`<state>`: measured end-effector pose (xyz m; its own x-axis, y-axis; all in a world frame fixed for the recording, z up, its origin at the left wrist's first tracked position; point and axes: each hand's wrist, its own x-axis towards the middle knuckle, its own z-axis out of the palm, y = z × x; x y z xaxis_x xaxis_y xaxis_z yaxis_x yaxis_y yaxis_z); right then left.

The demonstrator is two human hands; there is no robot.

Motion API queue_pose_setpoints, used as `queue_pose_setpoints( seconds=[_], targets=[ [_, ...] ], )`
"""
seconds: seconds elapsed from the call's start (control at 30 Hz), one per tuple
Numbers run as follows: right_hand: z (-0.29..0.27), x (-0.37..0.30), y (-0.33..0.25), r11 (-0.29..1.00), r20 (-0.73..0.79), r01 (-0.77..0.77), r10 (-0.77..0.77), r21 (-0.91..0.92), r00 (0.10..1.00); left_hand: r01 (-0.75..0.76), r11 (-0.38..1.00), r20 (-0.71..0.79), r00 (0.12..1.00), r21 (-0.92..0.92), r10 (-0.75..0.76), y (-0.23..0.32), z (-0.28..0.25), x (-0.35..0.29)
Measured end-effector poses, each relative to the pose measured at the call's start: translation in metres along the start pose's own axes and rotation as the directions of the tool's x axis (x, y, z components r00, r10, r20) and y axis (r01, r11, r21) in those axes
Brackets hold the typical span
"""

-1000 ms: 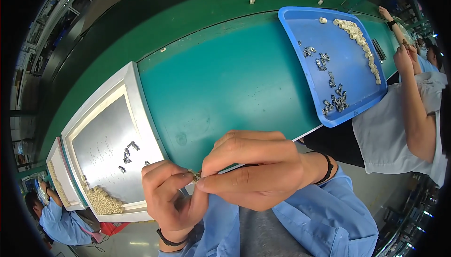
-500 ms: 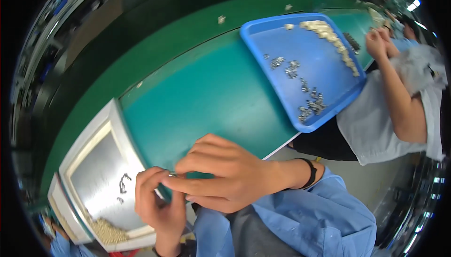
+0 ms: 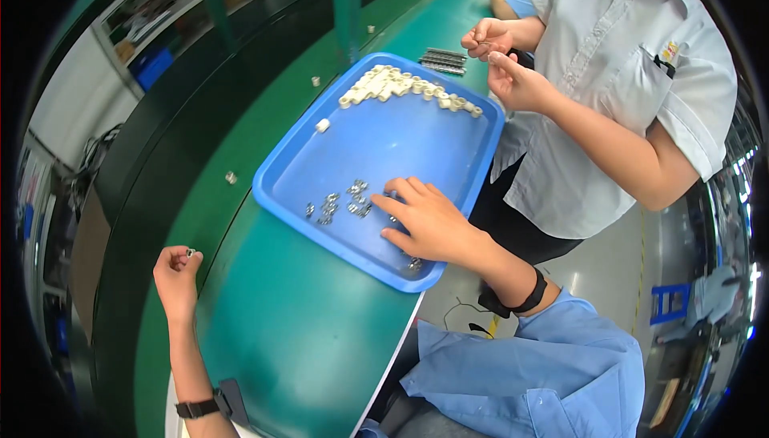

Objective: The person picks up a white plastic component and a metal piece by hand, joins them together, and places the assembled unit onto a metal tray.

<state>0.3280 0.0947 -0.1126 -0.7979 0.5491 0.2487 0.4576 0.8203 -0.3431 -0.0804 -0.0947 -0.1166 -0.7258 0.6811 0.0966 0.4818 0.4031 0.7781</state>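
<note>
A shallow blue tray [image 3: 280,212] stands on the green work table. Small shiny metal pieces [image 3: 329,208] lie loose in its near part, and short white cylinders [image 3: 384,84] are heaped along its far edge. My right hand [image 3: 432,226] is over the near right part of the tray, its fingers apart above the metal pieces, some of which it hides. Off to the left, above the table's green outer strip, my left hand [image 3: 176,279] pinches a small metal piece [image 3: 191,253] between thumb and fingertips.
Beyond the tray's far side lies a stack of dark metal strips [image 3: 443,61]. A co-worker in a white shirt [image 3: 613,78] stands close at the right, both hands raised near the tray. A green post [image 3: 346,10] rises behind the tray. Stray white cylinders [image 3: 231,177] sit along the table's outer strip.
My hands were together over the near table edge and have parted. The right has moved into the tray; the left has gone out left with the metal piece. The view has swung right.
</note>
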Motion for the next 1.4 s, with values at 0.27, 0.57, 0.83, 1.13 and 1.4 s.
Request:
queue_pose_setpoints(
  seconds=[0.27, 0.57, 0.83, 1.13, 1.4],
  targets=[
    [0.026, 0.029, 0.041, 0.997, -0.032, 0.08, -0.08, 0.006, 0.996, -0.007, 1.0, 0.036, 0.999, -0.019, 0.008, -0.015, 0.072, 0.067],
    [-0.025, 0.023, 0.018, 0.998, 0.044, 0.068, -0.068, 0.007, 0.997, -0.164, 0.986, 0.004, 0.986, 0.036, 0.164, 0.007, 0.069, 0.048],
    [-0.013, 0.018, 0.012, 1.0, 0.088, 0.03, -0.03, -0.002, 0.996, -0.116, 0.989, 0.002, 0.993, 0.096, 0.116, 0.0, 0.066, 0.047],
    [-0.008, 0.015, -0.004, 0.987, -0.044, 0.036, -0.03, 0.154, 0.999, -0.035, 0.998, -0.071, 0.997, -0.061, 0.03, 0.012, 0.094, 0.056],
    [-0.004, 0.011, 0.005, 0.973, -0.063, 0.009, 0.006, 0.231, 0.998, -0.142, 0.96, -0.101, 0.98, 0.242, 0.171, 0.011, 0.103, 0.055]
  ],
)
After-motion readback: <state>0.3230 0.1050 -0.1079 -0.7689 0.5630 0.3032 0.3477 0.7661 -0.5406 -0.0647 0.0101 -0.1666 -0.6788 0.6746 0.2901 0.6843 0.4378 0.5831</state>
